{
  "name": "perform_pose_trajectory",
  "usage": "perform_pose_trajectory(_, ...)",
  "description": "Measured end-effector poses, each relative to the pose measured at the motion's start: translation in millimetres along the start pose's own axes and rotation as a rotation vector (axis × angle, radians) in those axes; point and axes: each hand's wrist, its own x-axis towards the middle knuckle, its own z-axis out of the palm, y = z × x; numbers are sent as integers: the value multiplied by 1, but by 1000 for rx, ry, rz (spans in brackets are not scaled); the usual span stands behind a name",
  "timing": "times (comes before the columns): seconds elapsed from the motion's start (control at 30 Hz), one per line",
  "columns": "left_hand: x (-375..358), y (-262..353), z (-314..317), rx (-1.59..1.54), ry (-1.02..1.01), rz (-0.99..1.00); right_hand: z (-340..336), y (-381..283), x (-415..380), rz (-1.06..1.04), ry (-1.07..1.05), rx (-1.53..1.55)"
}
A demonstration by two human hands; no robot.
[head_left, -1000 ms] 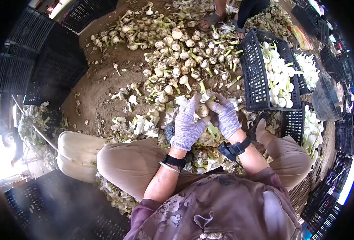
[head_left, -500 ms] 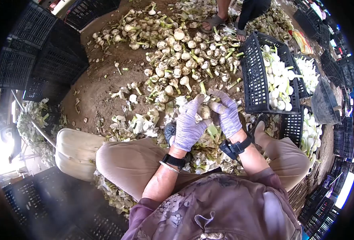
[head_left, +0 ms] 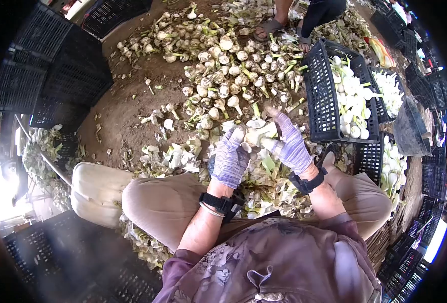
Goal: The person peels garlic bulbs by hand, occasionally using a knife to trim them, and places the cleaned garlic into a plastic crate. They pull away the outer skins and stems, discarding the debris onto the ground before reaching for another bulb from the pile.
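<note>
A pale garlic bulb [head_left: 254,136] with a short thick stem is between my hands, above a heap of loose skins [head_left: 264,194]. My left hand [head_left: 229,159], in a purple-white knit glove, is closed round the bulb end. My right hand [head_left: 293,150], gloved alike, is at the stem end with its fingers stretched up and apart. Its thumb lies near the stem; whether it touches is hard to see. Beyond my hands, many untrimmed garlic bulbs [head_left: 223,91] lie piled on the ground.
A black crate [head_left: 318,108] of white garlic stands to the right, beside another garlic crate [head_left: 386,91] and a dark bucket [head_left: 410,129]. Stacked black crates [head_left: 52,65] rise at the left. Near the pile's far edge is another person's sandalled foot [head_left: 270,29].
The bulb has turned and now looks whiter, its stem pointing right. My right hand has moved slightly right and its fingers have spread. My left hand has drawn slightly back.
</note>
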Motion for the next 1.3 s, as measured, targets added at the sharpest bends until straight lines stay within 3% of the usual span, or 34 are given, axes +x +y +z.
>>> perform_pose_trajectory(0.07, -14, 11, 17, -40, -95, -26, 2, 1, -2, 105, 42, 15)
perform_pose_trajectory(0.13, -19, 8, 29, 469, -62, 269, 3, -2, -2, 357, -9, 333)
perform_pose_trajectory(0.2, -21, 10, 33, 498, -39, 371, 3, 5, -5, 268, -15, 315)
perform_pose_trajectory(0.27, -26, 21, 30, 424, 16, 92, 3, 7, -4, 124, -98, 6)
perform_pose_trajectory(0.33, -27, 26, 23, 534, -2, -106, -2, 3, 0, 56, -95, -16)
perform_pose_trajectory(0.4, -26, 23, 16, 534, -115, -197, -9, 4, 9, -242, -158, -488)
perform_pose_trajectory(0.47, -20, 16, 10, 398, -70, -215, -4, 12, 13, -289, -135, -564)
perform_pose_trajectory(0.53, -15, 15, 10, 267, -27, -220, 1, 8, 17, 169, -67, 77)
perform_pose_trajectory(0.6, -13, 15, 13, 193, 122, -192, -9, 35, 9, 373, 94, 288)
perform_pose_trajectory(0.67, -7, 10, 2, 229, 63, -220, -11, 22, 3, 290, 12, 327)
perform_pose_trajectory(0.77, -5, -6, 3, 2, -95, -81, 0, -10, 0, 424, -52, 319)
perform_pose_trajectory(0.8, -2, -8, 0, 1, -95, -82, 2, -5, 0, 521, 23, 402)
perform_pose_trajectory(0.87, 0, -1, 5, -99, -47, 113, 5, 2, 2, 520, 88, 645)
perform_pose_trajectory(0.9, -2, 7, 3, -16, 90, 37, 6, 1, 2, 566, 125, 759)
perform_pose_trajectory(1.0, 3, 9, -18, 94, 85, 107, 3, 23, -1, 687, 123, 838)
perform_pose_trajectory(1.07, 0, 10, -15, -4, 26, 167, 6, 45, -2, 722, 223, 907)
perform_pose_trajectory(1.1, -1, 14, -15, -53, -40, 202, 7, 56, 0, 753, 335, 806)
perform_pose_trajectory(1.17, -15, 29, 10, -59, -29, 190, 0, 77, -4, 731, 347, 642)
perform_pose_trajectory(1.27, -22, 41, 14, -77, -78, 164, -8, 88, 4, 753, 597, 766)
perform_pose_trajectory(1.3, -14, 37, 5, 507, -205, 223, -15, 88, 2, 830, 611, 728)
